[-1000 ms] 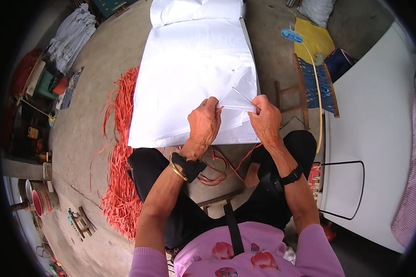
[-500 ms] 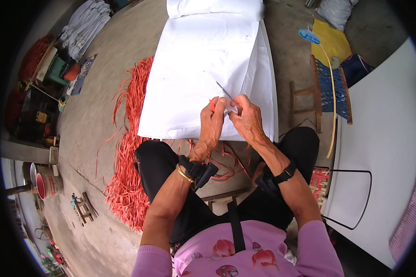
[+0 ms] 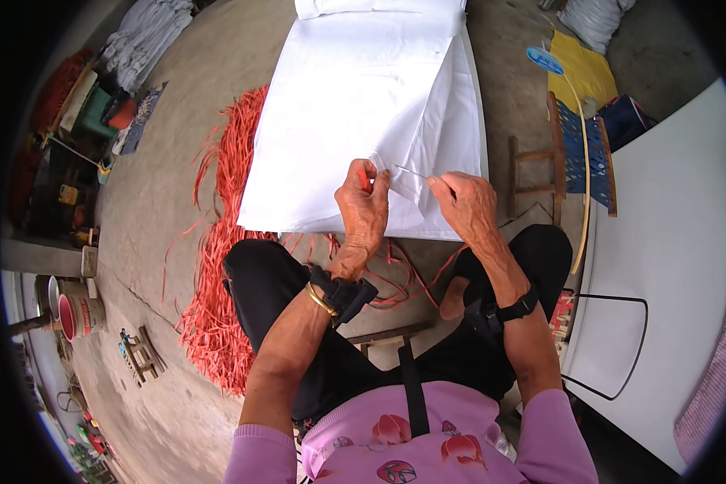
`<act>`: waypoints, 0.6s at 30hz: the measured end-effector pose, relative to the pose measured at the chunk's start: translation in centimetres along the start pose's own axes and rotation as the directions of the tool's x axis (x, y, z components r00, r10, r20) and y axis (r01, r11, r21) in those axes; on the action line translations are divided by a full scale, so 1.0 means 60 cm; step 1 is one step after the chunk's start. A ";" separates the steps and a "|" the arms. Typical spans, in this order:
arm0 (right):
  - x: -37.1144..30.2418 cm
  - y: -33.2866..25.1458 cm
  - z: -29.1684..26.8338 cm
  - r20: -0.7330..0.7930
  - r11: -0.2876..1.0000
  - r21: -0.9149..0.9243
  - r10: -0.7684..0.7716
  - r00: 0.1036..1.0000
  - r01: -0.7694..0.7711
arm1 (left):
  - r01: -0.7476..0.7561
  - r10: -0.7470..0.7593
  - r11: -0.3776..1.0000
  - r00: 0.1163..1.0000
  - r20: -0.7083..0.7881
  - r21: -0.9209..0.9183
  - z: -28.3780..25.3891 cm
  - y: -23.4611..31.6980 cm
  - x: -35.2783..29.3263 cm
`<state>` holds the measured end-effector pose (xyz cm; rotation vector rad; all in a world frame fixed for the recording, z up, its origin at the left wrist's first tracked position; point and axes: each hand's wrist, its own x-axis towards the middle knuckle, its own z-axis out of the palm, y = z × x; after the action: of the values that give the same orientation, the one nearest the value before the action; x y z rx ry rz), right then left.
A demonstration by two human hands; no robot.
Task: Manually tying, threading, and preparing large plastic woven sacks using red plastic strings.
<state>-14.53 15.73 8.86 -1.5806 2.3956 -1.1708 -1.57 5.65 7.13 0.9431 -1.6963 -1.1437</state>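
A stack of white sheets (image 3: pixel 339 97) lies spread before my knees, its top layer folded and creased along the right side. My left hand (image 3: pixel 361 211) is closed in a pinch on the near part of the white sheet. A small red piece (image 3: pixel 365 181) sticks out between its fingers; its kind is unclear. My right hand (image 3: pixel 469 210), apart from the left, pinches a thin metal needle-like tool (image 3: pixel 412 173). The tool's free end points left toward my left fingertips, above the creased sheet.
Beside the sheets, a long heap of red plastic strips (image 3: pixel 218 323) covers the floor on the left. A wooden-framed chair with blue webbing (image 3: pixel 581 153) stands at right, near a yellow sheet (image 3: pixel 577 68). A large white panel (image 3: pixel 653 242) leans farther right. Buckets (image 3: pixel 81 315) stand at far left.
My right hand has moved right, away from my left hand, with the thin metal tool now level between them. My left hand has shifted slightly left, still pinching the sheet.
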 end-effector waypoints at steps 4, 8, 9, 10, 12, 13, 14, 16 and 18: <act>0.000 0.006 0.003 0.015 0.999 -0.040 0.025 1.000 -0.024 | -0.095 0.088 0.984 0.995 0.051 0.149 0.000 0.003 -0.007; 0.015 -0.006 0.012 0.080 0.935 0.306 0.164 0.983 -0.181 | -0.562 0.473 0.786 0.815 0.335 0.256 0.017 0.010 -0.031; 0.018 -0.007 0.015 0.128 0.938 0.274 0.181 0.975 -0.210 | -0.520 0.423 0.815 0.835 0.352 0.255 0.019 0.013 -0.037; 0.018 -0.005 0.018 0.073 0.879 0.405 0.244 0.967 -0.252 | -0.518 0.420 0.818 0.836 0.353 0.252 0.016 0.021 -0.035; 0.017 0.014 0.006 0.085 0.896 0.353 0.255 0.963 -0.269 | -0.496 0.369 0.802 0.849 0.378 0.333 -0.002 0.033 -0.028; 0.018 0.018 0.003 0.101 0.910 0.313 0.252 0.963 -0.271 | -0.492 0.366 0.799 0.854 0.371 0.345 -0.018 0.020 -0.021; 0.020 0.020 0.001 0.084 0.931 0.283 0.216 0.973 -0.231 | -0.485 0.290 0.694 0.865 0.410 0.532 -0.033 0.000 -0.009; 0.013 0.019 -0.009 0.095 0.979 0.131 0.143 0.985 -0.155 | -0.466 0.204 0.552 0.879 0.430 0.691 -0.052 -0.010 0.000; 0.010 0.029 -0.013 0.088 0.997 -0.068 -0.021 0.996 0.027 | -0.424 0.322 0.618 0.905 0.279 0.662 -0.063 0.009 0.007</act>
<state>-16.48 16.00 8.56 -1.6483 2.3926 -1.0107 1.71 4.27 8.51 0.8863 -2.3821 -0.2278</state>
